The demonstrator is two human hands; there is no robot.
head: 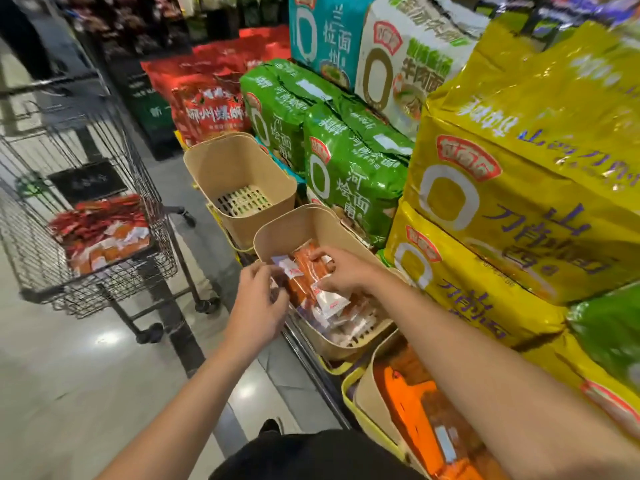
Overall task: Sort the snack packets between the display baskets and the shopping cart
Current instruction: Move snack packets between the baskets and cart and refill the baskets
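Small orange and white snack packets (332,303) lie in the middle tan display basket (308,220). My left hand (259,299) sits at that basket's near rim and pinches the white end of a packet (282,263). My right hand (341,271) reaches inside the basket, fingers curled round orange packets (304,258). The far tan basket (239,161) holds nothing I can see. A near basket (363,393) holds bigger orange packs (412,414). The wire shopping cart (41,258) at the left holds a heap of red and orange packets (100,230).
Big noodle multipacks are stacked to the right: yellow (512,202), green (349,168), red (207,109). A dark sign (86,181) leans inside the cart. Shiny tiled floor (69,375) spreads between me and the cart.
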